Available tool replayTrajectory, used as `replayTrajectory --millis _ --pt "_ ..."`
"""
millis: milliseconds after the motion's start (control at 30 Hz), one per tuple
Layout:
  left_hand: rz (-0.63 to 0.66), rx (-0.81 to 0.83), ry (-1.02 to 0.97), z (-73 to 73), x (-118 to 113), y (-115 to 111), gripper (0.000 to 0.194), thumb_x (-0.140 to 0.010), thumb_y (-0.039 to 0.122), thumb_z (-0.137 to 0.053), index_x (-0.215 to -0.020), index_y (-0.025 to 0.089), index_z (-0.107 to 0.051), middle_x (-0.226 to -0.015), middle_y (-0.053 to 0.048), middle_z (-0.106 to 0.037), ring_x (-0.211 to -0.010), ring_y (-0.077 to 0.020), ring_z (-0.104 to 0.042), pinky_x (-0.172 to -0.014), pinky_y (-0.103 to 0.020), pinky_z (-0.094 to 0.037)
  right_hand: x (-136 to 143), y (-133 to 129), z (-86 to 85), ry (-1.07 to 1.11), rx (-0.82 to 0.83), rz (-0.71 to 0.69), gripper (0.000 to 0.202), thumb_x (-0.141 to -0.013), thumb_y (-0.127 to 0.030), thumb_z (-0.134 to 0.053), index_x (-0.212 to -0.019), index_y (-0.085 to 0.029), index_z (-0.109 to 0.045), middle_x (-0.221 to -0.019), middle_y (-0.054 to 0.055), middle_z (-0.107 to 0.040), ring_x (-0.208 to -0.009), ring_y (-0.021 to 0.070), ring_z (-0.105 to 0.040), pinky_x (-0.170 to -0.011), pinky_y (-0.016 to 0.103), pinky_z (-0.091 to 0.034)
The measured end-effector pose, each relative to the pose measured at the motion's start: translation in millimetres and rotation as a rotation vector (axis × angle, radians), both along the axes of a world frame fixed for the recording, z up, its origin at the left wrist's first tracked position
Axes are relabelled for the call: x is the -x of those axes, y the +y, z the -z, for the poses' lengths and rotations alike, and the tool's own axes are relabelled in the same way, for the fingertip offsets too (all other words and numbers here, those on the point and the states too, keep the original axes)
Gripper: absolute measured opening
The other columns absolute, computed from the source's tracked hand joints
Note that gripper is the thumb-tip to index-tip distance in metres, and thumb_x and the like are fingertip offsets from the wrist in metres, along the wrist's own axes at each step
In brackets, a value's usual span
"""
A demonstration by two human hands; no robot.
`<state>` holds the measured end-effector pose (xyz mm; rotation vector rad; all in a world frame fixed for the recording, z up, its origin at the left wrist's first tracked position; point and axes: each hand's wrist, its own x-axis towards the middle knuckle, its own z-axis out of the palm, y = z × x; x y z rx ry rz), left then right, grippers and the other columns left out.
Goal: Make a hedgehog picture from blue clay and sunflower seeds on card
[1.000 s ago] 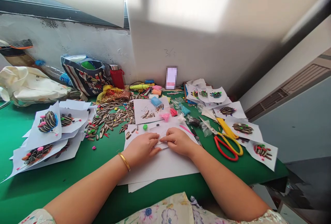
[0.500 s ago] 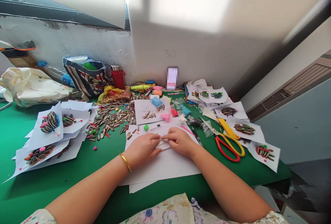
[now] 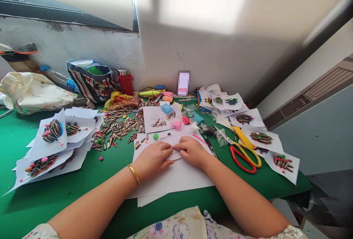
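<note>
My left hand [image 3: 157, 156], with a gold bangle at its wrist, lies over white paper [image 3: 171, 182], its fingers stretched out. My right hand [image 3: 192, 150] rests on the same paper with the index finger extended toward the left fingertips and the other fingers curled under. What lies beneath the curled fingers is hidden. A small paper sheet is under the fingertips, partly covered. Just beyond the hands are a green clay ball [image 3: 155, 136], a small black piece [image 3: 169, 134] and a few sunflower seeds [image 3: 138, 146]. A pink strip [image 3: 200, 139] lies by the right hand.
Loose sunflower seeds [image 3: 118, 127] are heaped at back left. Cards with seed-and-clay figures lie left [image 3: 52, 132] and right [image 3: 260, 138]. Scissors [image 3: 242, 157], a yellow cutter [image 3: 244, 137] and a pen [image 3: 210, 146] lie right. Behind stand a phone [image 3: 184, 83] and red bottle [image 3: 126, 83].
Both hands stay over the paper in nearly the same place. The right index fingertip and left fingers have shifted very slightly; nothing else has visibly moved.
</note>
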<state>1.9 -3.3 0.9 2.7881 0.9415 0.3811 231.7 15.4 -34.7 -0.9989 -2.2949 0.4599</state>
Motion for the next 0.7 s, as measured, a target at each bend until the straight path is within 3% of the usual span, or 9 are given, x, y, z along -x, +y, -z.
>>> replayTrajectory --millis 700 --pt "0.008 -0.024 0.028 2.1 -0.8 -3.7 0.042 -0.089 0.043 -0.064 -0.126 0.024 -0.060 -0.125 -0.012 -0.059 -0.113 -0.0302 -0.055 -0.097 -0.047 -0.048 0.5 0.7 -6.6 0.015 0.049 0.022 0.040 -0.082 -0.001 -0.053 -0.113 -0.020 -0.072 -0.090 0.006 -0.067 -0.088 0.0187 -0.061 -0.080 0.031 -0.050"
